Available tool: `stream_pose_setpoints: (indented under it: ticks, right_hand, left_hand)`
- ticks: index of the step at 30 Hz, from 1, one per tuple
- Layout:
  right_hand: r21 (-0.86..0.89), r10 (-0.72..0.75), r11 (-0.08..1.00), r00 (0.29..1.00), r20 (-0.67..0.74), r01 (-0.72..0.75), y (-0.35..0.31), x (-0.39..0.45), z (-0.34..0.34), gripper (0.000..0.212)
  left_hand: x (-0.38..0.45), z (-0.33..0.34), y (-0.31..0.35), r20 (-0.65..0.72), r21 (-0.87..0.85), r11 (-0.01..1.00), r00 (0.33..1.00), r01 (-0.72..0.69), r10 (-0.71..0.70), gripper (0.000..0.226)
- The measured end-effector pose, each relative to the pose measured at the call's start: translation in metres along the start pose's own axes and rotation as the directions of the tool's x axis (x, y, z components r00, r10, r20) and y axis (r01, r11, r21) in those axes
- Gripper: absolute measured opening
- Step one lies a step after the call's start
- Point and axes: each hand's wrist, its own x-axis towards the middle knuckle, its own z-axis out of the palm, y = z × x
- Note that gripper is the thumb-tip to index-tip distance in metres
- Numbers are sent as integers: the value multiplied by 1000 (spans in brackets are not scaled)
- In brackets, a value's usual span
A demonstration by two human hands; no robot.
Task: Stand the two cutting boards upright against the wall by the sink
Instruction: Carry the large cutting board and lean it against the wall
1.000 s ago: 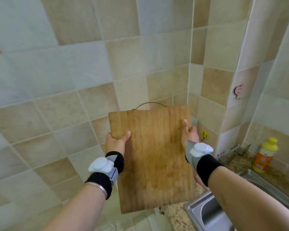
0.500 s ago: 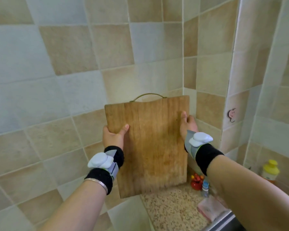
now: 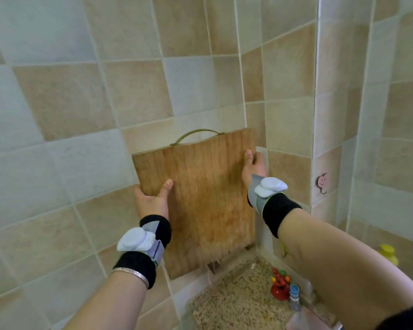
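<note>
I hold a wooden cutting board [image 3: 205, 198] with a thin metal handle [image 3: 198, 134] at its top edge, upright and close to the tiled wall [image 3: 69, 103]. My left hand [image 3: 152, 201] grips its left edge, thumb on the face. My right hand [image 3: 254, 166] grips its right edge near the corner of the walls. The board's lower edge hangs above the speckled countertop [image 3: 236, 296]. A second board is not in view.
A red toy-like object [image 3: 280, 285] and a small bottle with a blue cap [image 3: 293, 294] stand on the counter at the right. A yellow-capped bottle [image 3: 389, 253] shows behind my right forearm. A pink smiley hook [image 3: 322, 183] sticks to the corner pillar.
Both hands have carried the board closer to the wall corner, and it now tilts slightly. My view has swung left, so the sink has left the frame and more counter shows.
</note>
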Motion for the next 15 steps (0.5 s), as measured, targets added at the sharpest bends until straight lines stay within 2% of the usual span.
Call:
stream_pose_setpoints:
  ticks: [5,15]
  right_hand:
    - [41,-10,999,1000,-14,11,3,15,8,50]
    - [52,-28,998,1000,0,28,45,46,23,46]
  left_hand:
    - [9,11,-10,2,-41,999,1000,-11,12,73]
    - [13,31,-42,25,-40,999,1000,-4,5,47]
